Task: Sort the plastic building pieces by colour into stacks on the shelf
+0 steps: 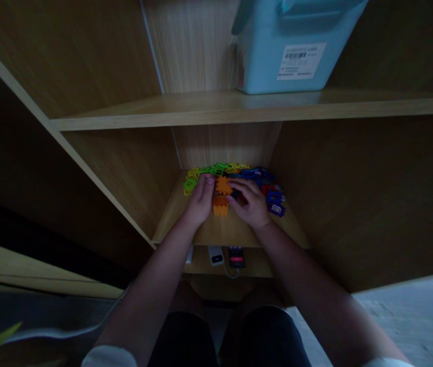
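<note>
Between my two hands is an orange interlocking plastic piece (223, 185) with notched edges. My left hand (201, 198) closes on its left side, thumb near the top edge. From the right, the fingers of my right hand (251, 202) are bent against the same piece. Just below it is an orange block-like stack (220, 206), close to both hands; whether it is joined to the upper piece I cannot tell. Behind my hands lie green and yellow interlocking pieces (216, 169), and dark blue pieces (273, 198) lie to the right with some red among them.
Wooden side panels enclose the shelf (216, 233). Overhead, a light blue bin (266, 66) with a white label stands on the upper shelf (143, 113). Below, a white power bank (215, 255) is cabled to a phone (236, 257) on a lower ledge.
</note>
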Tool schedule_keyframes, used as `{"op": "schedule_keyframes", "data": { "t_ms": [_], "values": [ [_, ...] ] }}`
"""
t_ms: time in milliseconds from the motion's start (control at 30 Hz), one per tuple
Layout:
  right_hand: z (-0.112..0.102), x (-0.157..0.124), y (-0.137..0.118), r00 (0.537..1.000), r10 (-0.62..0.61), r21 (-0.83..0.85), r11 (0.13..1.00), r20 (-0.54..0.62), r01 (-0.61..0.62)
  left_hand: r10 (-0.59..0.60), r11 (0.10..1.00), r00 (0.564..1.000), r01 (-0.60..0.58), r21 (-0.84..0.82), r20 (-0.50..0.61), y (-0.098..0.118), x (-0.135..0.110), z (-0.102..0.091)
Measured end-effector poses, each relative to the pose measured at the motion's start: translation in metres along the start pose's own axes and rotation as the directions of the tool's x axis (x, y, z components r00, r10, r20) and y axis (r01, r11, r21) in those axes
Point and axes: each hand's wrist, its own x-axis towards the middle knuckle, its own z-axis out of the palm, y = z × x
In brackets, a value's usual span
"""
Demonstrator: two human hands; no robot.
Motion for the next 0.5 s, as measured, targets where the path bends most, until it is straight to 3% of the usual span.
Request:
{"op": "schedule_keyframes", "data": {
  "t_ms": [67,133,333,500],
  "values": [
    [-0.001,0.000,0.006,0.998,0.049,0.065,0.997,-0.028,-0.047,0.091,0.995,0.995,-0.090,0.034,-0.032,-0.002,0.003,-0.011],
    [0.000,-0.001,0.013,0.996,0.090,0.118,0.989,0.002,-0.090,0.108,0.994,0.994,-0.108,0.024,-0.016,-0.010,0.006,-0.021],
    [0.006,-0.003,0.025,0.980,0.138,0.222,0.961,0.142,-0.167,0.016,0.994,0.986,0.002,-0.110,0.164,-0.048,0.003,-0.037],
    [0.005,-0.004,0.026,0.964,0.187,0.268,0.935,0.188,-0.233,-0.054,0.987,0.962,0.092,-0.130,0.267,-0.061,0.000,-0.036]
  ]
}}
